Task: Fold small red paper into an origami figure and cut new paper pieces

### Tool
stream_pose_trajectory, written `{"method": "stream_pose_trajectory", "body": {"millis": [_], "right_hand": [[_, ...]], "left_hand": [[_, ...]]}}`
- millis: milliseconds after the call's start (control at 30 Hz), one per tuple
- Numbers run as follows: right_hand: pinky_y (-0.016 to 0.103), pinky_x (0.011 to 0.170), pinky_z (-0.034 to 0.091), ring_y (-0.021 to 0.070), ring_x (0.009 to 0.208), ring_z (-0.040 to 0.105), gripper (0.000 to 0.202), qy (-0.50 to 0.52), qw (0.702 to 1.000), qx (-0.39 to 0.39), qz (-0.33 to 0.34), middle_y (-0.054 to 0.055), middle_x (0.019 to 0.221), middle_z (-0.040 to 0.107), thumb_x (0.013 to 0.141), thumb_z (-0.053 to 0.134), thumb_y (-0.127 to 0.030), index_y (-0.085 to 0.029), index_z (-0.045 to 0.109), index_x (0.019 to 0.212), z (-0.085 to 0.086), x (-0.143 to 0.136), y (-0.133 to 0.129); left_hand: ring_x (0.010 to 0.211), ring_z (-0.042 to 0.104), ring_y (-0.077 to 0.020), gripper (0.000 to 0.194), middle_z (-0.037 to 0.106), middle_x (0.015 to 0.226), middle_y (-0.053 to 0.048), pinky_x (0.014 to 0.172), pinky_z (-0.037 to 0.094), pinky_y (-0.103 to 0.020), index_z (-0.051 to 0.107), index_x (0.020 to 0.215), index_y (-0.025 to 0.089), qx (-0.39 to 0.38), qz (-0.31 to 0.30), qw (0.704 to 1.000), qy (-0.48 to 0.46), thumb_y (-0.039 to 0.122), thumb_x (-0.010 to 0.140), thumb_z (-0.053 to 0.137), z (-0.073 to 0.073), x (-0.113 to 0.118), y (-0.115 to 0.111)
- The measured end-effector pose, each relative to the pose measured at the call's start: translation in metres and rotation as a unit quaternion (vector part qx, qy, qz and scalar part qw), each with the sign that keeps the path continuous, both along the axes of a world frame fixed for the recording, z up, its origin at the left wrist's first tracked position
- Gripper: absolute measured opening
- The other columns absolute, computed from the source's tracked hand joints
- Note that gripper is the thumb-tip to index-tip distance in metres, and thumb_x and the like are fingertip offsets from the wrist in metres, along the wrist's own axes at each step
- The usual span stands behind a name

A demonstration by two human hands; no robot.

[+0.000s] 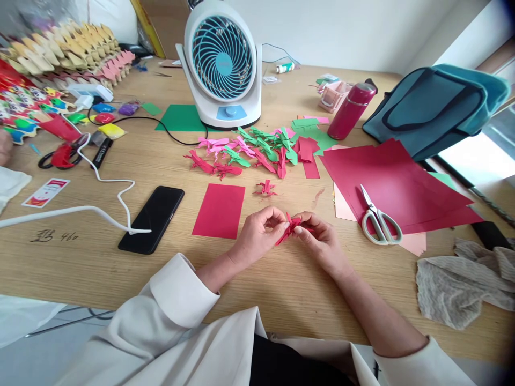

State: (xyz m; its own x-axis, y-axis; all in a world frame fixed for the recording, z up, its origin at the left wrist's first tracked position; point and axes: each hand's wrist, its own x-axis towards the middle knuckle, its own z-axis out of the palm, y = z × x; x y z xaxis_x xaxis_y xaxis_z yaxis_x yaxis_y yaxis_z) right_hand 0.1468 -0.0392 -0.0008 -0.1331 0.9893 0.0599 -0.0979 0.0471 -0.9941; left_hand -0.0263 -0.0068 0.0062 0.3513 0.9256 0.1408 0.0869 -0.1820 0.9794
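Observation:
Just above the table, my left hand (263,229) and my right hand (319,238) pinch a small folded red paper figure (293,225) between thumbs and fingers. Its narrow points stick out between the fingertips; the rest is hidden. Beyond the hands lies a similar red paper figure (265,187) with thin legs. To the left of my left hand is a flat red paper rectangle (219,210). Farther back is a loose heap of folded green, pink and red paper figures (261,147).
A black phone (152,220) with a white cable lies left. White-handled scissors (380,220) rest on large red sheets (402,182) at right. A fan (225,64) stands behind, with a red bottle (352,110) and teal bag (438,110) to its right. Another person's hand (5,147) shows far left.

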Motion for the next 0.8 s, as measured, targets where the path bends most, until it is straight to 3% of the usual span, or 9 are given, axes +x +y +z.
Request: {"method": "stream_pose_trajectory", "body": {"millis": [200, 367, 533, 800], "right_hand": [[0.026, 0.070, 0.052, 0.0133, 0.071, 0.062, 0.018, 0.002, 0.999, -0.007, -0.037, -0.001, 0.077, 0.066, 0.084, 0.074, -0.038, -0.023, 0.065, 0.087, -0.004, -0.004, 0.002], [0.026, 0.070, 0.052, 0.0128, 0.070, 0.061, 0.022, 0.000, 0.997, -0.010, -0.077, 0.000, 0.078, 0.066, 0.081, 0.076, -0.041, -0.022, 0.065, 0.084, -0.006, -0.004, 0.004], [0.024, 0.070, 0.051, 0.0117, 0.071, 0.060, 0.021, 0.011, 0.998, -0.013, -0.063, -0.001, 0.079, 0.065, 0.080, 0.077, -0.039, -0.022, 0.067, 0.084, -0.004, -0.003, 0.004], [0.023, 0.063, 0.045, 0.0104, 0.065, 0.053, 0.026, -0.002, 0.999, -0.039, -0.029, -0.002, 0.071, 0.058, 0.080, 0.076, -0.041, -0.020, 0.062, 0.078, -0.003, -0.001, 0.004]], "left_hand": [[0.070, 0.059, -0.0094, 0.007, 0.059, 0.078, 0.001, 0.062, 0.047, -0.019, 0.055, 0.085, 0.017, -0.046, -0.027, 0.998, -0.046, 0.023, 0.088, 0.058, -0.005, 0.002, 0.001], [0.084, 0.065, -0.0132, 0.015, 0.067, 0.091, -0.003, 0.075, 0.052, -0.022, 0.061, 0.095, 0.016, -0.057, -0.040, 0.997, -0.041, 0.029, 0.088, 0.062, -0.009, 0.004, -0.002], [0.070, 0.064, -0.0119, 0.017, 0.068, 0.078, -0.001, 0.066, 0.052, -0.022, 0.063, 0.083, 0.015, -0.043, -0.015, 0.999, -0.002, 0.031, 0.084, 0.068, -0.015, 0.003, -0.001], [0.063, 0.061, -0.0106, 0.019, 0.068, 0.073, -0.001, 0.059, 0.048, -0.021, 0.063, 0.077, 0.014, -0.031, -0.015, 0.999, 0.018, 0.032, 0.083, 0.070, -0.013, 0.003, -0.003]]}}
